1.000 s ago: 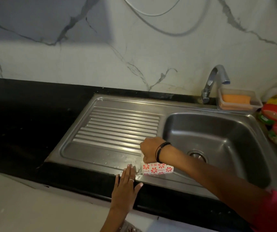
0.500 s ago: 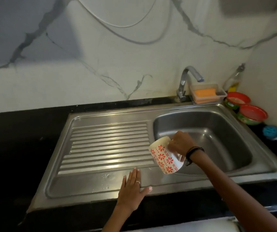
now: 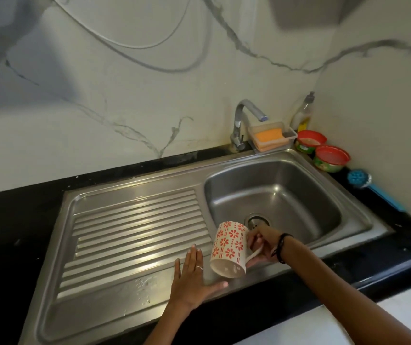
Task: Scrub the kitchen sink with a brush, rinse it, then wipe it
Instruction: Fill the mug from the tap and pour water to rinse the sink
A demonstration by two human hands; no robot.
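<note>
The right hand (image 3: 261,247) grips the tipped mug (image 3: 229,250) by its handle; the left hand (image 3: 192,277) lies flat, fingers spread, on the drainboard (image 3: 129,232); pour slowly, sweeping water toward the basin (image 3: 286,185).

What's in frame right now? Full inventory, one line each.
Stainless steel sink: 1, silver, set in black counter; ribbed drainboard at its left.
Chrome tap: 1, behind basin.
Clear tray with orange sponge: 1, beside tap.
Soap bottle: 1, corner.
Red-lidded tubs: 2, right of tray.
Blue brush: 1, right counter.
Floral mug: 1, cream and red, tipped, held.
Left hand: flat on drainboard.
Right hand: grips mug handle.
</note>
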